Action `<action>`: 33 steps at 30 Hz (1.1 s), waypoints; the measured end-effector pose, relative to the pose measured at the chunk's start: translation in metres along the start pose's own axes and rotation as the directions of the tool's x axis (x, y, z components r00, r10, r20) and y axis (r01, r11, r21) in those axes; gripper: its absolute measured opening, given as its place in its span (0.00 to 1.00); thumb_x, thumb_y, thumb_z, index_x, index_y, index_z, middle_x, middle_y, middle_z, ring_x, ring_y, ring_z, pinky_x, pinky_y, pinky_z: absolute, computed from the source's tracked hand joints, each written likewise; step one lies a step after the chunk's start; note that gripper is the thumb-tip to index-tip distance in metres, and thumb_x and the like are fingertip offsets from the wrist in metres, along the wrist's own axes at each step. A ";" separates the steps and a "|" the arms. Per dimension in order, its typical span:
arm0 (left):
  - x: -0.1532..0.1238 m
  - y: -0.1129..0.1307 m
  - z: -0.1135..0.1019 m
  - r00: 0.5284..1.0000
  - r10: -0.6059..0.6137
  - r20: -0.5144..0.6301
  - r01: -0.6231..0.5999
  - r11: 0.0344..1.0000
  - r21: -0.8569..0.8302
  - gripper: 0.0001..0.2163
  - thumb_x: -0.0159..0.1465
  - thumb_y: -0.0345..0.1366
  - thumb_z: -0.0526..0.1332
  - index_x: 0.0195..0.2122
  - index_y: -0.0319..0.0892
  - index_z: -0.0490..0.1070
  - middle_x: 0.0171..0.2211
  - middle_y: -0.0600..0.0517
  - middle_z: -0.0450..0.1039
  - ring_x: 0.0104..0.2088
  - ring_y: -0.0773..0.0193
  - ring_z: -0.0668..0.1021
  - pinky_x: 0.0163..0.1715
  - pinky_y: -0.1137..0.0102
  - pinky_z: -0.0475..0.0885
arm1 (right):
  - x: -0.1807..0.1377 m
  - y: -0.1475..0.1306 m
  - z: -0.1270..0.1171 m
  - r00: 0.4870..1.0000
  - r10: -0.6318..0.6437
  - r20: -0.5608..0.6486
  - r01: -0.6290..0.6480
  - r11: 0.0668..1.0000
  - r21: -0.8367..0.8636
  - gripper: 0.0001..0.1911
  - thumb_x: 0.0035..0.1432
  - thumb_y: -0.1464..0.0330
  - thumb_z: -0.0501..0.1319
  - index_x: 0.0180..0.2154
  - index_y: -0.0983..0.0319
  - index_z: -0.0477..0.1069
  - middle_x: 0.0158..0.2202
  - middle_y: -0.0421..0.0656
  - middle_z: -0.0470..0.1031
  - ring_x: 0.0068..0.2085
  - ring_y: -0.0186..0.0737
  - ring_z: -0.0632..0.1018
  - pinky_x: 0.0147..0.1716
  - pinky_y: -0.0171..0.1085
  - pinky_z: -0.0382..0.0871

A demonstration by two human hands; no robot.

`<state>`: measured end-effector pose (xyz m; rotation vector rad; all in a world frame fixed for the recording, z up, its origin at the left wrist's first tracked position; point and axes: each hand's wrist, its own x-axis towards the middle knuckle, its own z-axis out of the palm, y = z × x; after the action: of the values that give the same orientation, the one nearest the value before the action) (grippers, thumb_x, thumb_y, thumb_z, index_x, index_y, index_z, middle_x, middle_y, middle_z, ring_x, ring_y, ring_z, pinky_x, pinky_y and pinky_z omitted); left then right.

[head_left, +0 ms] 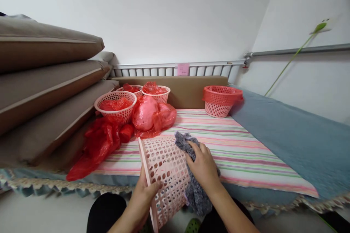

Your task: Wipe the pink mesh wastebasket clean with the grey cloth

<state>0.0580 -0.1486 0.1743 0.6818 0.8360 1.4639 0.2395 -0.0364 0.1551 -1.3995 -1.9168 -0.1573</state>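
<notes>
A pink plastic mesh basket (165, 169) lies tipped on its side at the near edge of the bed. My left hand (143, 193) is closed on its rim from below. My right hand (202, 165) presses a grey fuzzy cloth (195, 193) against the basket's outer wall, fingers curled on the cloth. The cloth hangs down past the bed's edge.
Three pink baskets (116, 105) lined with red plastic bags stand at the back left, with loose red bags (98, 145) in front. Another basket (220, 100) sits at the back right. Brown cushions (41, 91) are stacked on the left; a striped sheet (240, 149) and blue blanket (295, 138) cover the bed.
</notes>
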 end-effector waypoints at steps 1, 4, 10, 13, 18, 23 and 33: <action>-0.001 -0.001 0.000 1.000 0.001 -0.005 -0.001 1.000 -0.002 0.41 0.50 0.29 0.65 0.63 0.42 0.47 0.52 0.40 0.72 0.51 0.47 0.75 0.51 0.57 0.67 | -0.003 0.000 0.001 1.000 -0.004 0.008 0.003 1.000 0.013 0.20 0.55 0.69 0.57 0.51 0.61 0.67 0.45 0.49 0.67 0.47 0.48 0.69 0.48 0.45 0.64; -0.004 -0.009 -0.005 1.000 0.011 -0.005 -0.011 1.000 0.009 0.44 0.51 0.29 0.65 0.65 0.47 0.41 0.54 0.43 0.71 0.52 0.49 0.74 0.53 0.58 0.66 | -0.004 -0.009 0.001 0.998 0.038 0.056 -0.042 0.996 0.073 0.21 0.53 0.72 0.56 0.50 0.60 0.67 0.43 0.48 0.67 0.46 0.48 0.70 0.47 0.44 0.65; -0.002 -0.025 -0.015 0.996 0.074 -0.054 -0.067 0.990 0.125 0.44 0.48 0.32 0.67 0.64 0.44 0.45 0.56 0.41 0.67 0.56 0.46 0.69 0.56 0.56 0.62 | -0.002 -0.091 -0.014 0.973 -0.103 0.206 0.015 0.921 0.390 0.24 0.48 0.76 0.58 0.49 0.55 0.68 0.43 0.44 0.67 0.45 0.42 0.71 0.46 0.38 0.65; -0.003 -0.024 -0.021 0.989 0.101 -0.107 -0.068 0.958 0.278 0.42 0.49 0.30 0.66 0.64 0.41 0.47 0.55 0.41 0.69 0.58 0.46 0.67 0.56 0.58 0.61 | -0.007 -0.127 -0.017 0.949 -0.196 0.248 0.061 0.884 0.464 0.24 0.47 0.74 0.61 0.48 0.53 0.68 0.41 0.42 0.67 0.42 0.40 0.72 0.44 0.36 0.65; -0.008 -0.021 -0.027 0.996 0.019 -0.088 0.004 0.967 0.254 0.43 0.51 0.32 0.66 0.65 0.41 0.42 0.57 0.41 0.66 0.60 0.48 0.63 0.58 0.60 0.59 | -0.004 -0.120 -0.013 0.936 -0.199 0.289 0.084 0.927 0.367 0.21 0.50 0.68 0.62 0.48 0.51 0.68 0.42 0.41 0.66 0.42 0.40 0.71 0.43 0.37 0.64; -0.010 -0.028 -0.027 0.998 -0.038 -0.040 0.044 0.988 0.149 0.47 0.52 0.36 0.68 0.66 0.46 0.36 0.57 0.41 0.67 0.56 0.47 0.70 0.55 0.59 0.64 | 0.022 -0.049 -0.012 0.970 0.041 0.240 -0.065 0.993 0.094 0.22 0.52 0.74 0.57 0.49 0.53 0.66 0.43 0.42 0.66 0.42 0.39 0.72 0.40 0.35 0.63; -0.013 -0.038 -0.030 0.995 -0.018 0.093 0.000 0.982 0.190 0.48 0.57 0.38 0.65 0.65 0.45 0.26 0.61 0.37 0.59 0.56 0.48 0.70 0.56 0.55 0.63 | 0.029 0.016 -0.018 0.936 0.328 0.129 -0.298 0.932 -0.208 0.18 0.55 0.68 0.56 0.49 0.57 0.66 0.41 0.46 0.68 0.39 0.43 0.74 0.32 0.36 0.63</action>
<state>0.0563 -0.1651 0.1271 0.8823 0.9110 1.3432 0.2585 -0.0167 0.1814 -1.8762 -1.8113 -0.0698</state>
